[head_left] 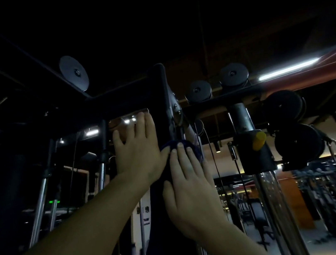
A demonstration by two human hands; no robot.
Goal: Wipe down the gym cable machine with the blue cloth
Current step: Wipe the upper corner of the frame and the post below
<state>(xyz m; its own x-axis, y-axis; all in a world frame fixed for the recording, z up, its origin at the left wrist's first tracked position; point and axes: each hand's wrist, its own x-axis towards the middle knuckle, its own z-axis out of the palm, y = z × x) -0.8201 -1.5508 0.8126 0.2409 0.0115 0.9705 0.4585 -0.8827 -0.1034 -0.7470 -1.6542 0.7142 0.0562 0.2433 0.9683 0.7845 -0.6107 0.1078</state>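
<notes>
Pressing flat rather than clutching, the right hand (190, 187) lies with its fingers spread and extended upward over the blue cloth (183, 143), whose bunched upper edge peeks out in an arc just above the fingertips, toward twelve o'clock; the rest of the fabric appears to hang down at six o'clock beneath the palm as a dark drape, though the dim light makes its lower edge hard to trace. No pinch is visible here: the grip is an open palm holding the cloth against the black upright post (159, 98) of the cable machine. At about ten o'clock from it, the left hand (137, 147) also rests open, fingers splayed on the post's side, its thumb reaching to three o'clock to touch the cloth's edge. I judge the cloth light, soft and limp, likely to slide or fold under the palm unless pressed evenly, so it is best held by gathering a fold under the fingers or keeping broad flat pressure on it. The frame, by contrast, looks rigid and heavy, and should take firm rubbing without moving. Farther out, pulley wheels (197, 91) sit at one to two o'clock along a crossbar, another pulley (74, 72) at eleven o'clock, and a carriage with a yellow knob (259, 140) at three o'clock on a chrome column (270, 199). Thin cables (212, 153) running just right of the hands could snag the cloth.
</notes>
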